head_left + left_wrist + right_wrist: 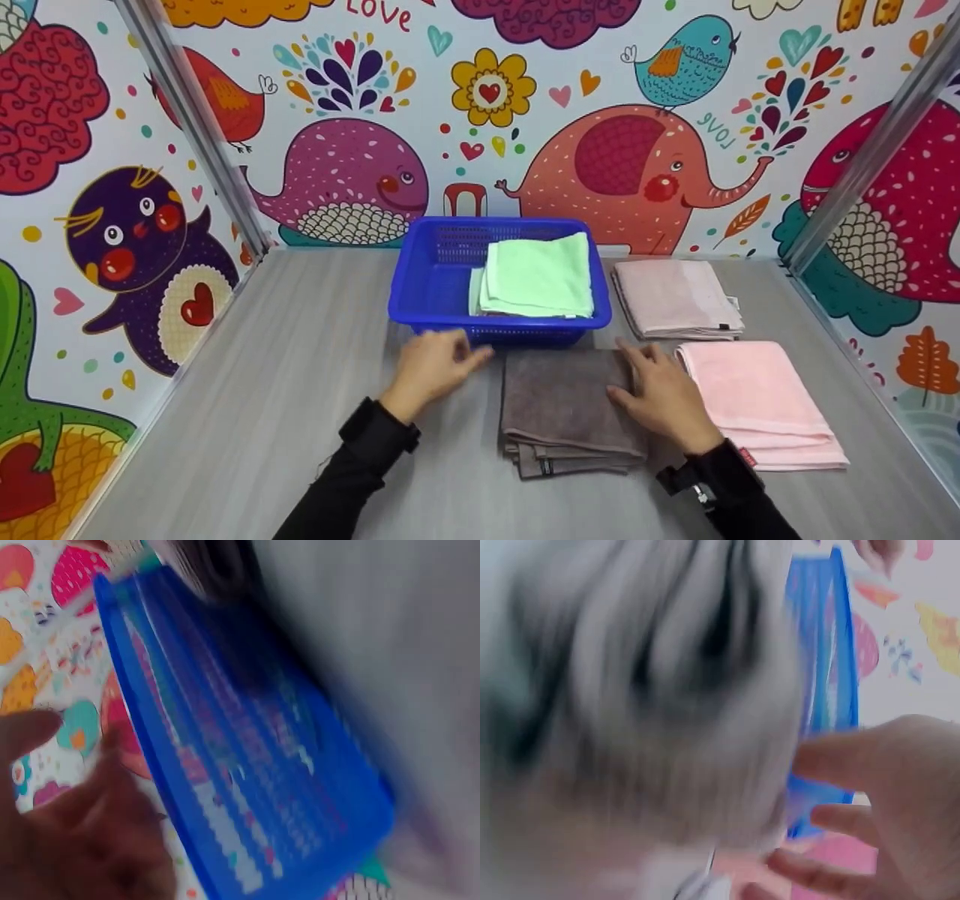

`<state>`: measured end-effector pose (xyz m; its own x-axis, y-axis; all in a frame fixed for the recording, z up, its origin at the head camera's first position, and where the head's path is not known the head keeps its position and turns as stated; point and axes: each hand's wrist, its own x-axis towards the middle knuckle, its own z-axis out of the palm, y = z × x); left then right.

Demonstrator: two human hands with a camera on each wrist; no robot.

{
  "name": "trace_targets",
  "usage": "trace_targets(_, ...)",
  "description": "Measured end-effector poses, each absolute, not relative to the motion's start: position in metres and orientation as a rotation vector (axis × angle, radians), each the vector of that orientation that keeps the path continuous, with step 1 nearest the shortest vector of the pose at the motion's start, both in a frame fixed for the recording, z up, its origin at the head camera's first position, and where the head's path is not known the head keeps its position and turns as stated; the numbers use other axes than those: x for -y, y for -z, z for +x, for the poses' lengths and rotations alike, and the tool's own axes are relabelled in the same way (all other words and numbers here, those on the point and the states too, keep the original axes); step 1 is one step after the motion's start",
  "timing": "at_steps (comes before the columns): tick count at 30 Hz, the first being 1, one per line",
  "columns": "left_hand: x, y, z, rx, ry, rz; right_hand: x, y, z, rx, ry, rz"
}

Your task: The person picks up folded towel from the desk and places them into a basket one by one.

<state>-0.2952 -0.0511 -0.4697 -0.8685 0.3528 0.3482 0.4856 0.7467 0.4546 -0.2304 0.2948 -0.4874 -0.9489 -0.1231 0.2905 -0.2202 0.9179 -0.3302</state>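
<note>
A folded grey-brown towel [566, 394] lies on the table in front of the blue plastic basket [429, 292]. At its right edge is my right hand [667, 390], fingers spread; in the right wrist view they lie beside the blurred folded towel [682, 705], and whether they touch it I cannot tell. My left hand [435, 367] hovers left of the towel by the basket's front, loosely curled, thumb out, holding nothing. The left wrist view shows that hand [90, 840] beside the basket [247, 757]. Light green folded cloths [538, 276] sit in the basket's right part.
Right of the basket lies a folded pale pink towel [671, 296] with a dark tag. A brighter pink folded towel [772, 405] with a red tag lies in front of it. Patterned panels [480, 150] with metal corner posts [199, 127] enclose the table [300, 322].
</note>
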Motion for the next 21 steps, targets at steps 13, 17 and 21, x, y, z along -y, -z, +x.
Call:
trace_targets(13,0.028,0.504,-0.289,3.113,1.335,-0.850,-0.286,0.508,-0.238,2.986,-1.050,0.115)
trace_targets(17,0.028,0.505,-0.285,3.094,1.339,-0.714,-0.262,0.513,-0.237,2.943,-1.094,0.077)
trace_targets(21,0.033,0.507,-0.278,3.021,1.498,-0.638,-0.240,0.514,-0.236,2.915,-1.151,0.115)
